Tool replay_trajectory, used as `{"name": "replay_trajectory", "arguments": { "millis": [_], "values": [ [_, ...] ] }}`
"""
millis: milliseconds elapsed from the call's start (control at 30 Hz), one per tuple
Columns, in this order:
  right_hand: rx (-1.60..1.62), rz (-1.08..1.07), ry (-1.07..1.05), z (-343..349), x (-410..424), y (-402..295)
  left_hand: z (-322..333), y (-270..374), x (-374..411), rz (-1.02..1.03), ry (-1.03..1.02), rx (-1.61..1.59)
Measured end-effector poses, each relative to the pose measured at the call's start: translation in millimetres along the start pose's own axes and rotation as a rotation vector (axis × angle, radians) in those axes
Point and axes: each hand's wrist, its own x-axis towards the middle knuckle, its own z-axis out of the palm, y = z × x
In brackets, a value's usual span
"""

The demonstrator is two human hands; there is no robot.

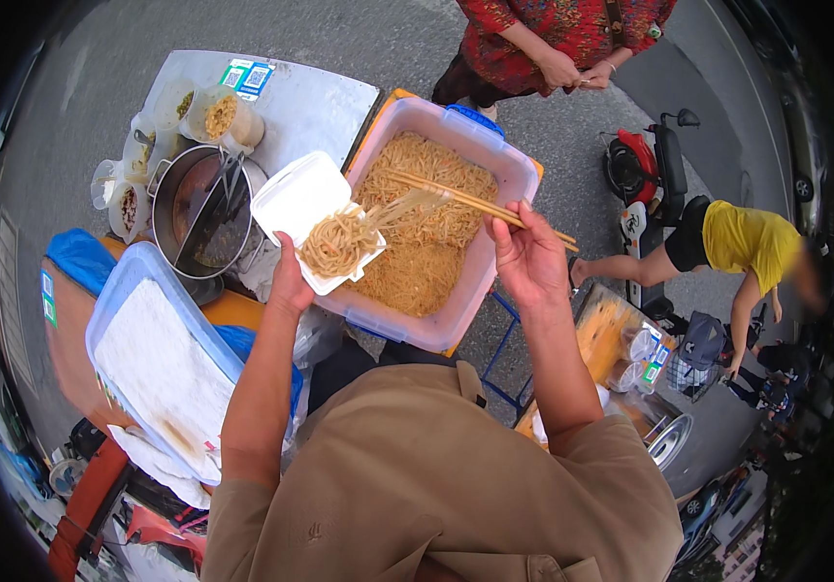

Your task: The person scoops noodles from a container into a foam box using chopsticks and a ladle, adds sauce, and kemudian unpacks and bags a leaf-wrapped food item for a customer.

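Observation:
My left hand (290, 280) grips a white foam takeaway box (300, 193) by its near side, with the lid folded back. A mound of noodles (337, 244) fills its lower half. In my right hand (531, 254) is a pair of long wooden chopsticks (475, 205), slanting to the left over the large plastic tub (478, 287). Strands of noodle stretch from the box to the chopsticks. Inside the tub lie thick noodles (428, 164) at the far side and finer, yellower noodles (413, 280) at the near side. The box overlaps the tub's left rim.
Left of the box stands a divided metal pot (191, 211) with tongs, beside plastic tubs of condiments (222, 120). A cloth-covered blue-rimmed bin (162, 364) is at my left. One person in red (569, 44) stands across the tub; another in yellow (744, 236) is by scooters (639, 171).

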Motion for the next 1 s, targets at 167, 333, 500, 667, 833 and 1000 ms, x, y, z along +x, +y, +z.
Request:
{"name": "replay_trajectory", "arguments": {
  "millis": [167,333,500,667,833,1000],
  "values": [
    [-0.027,-0.089,-0.117,7.2,8.5,-35.3,-12.2,-2.2,-8.9,0.005,0.045,0.027],
    [-0.479,-0.282,0.074,-35.8,59.0,-14.0,-8.9,3.8,-22.1,-0.001,0.135,0.064],
    [-1.317,-0.502,0.096,-115.1,104.7,57.0,-7.0,11.1,-33.9,0.010,0.169,0.079],
    [-1.177,-0.114,0.223,-158.8,126.1,149.1,-2.8,19.1,-44.9,0.054,0.205,0.125],
    [-0.885,0.059,0.419,-185.7,143.6,220.3,13.5,31.9,-52.2,0.062,0.216,0.202],
    [-0.464,0.231,0.483,-191.4,118.8,241.5,-1.9,40.5,-61.9,0.054,0.161,0.213]
  ]
}}
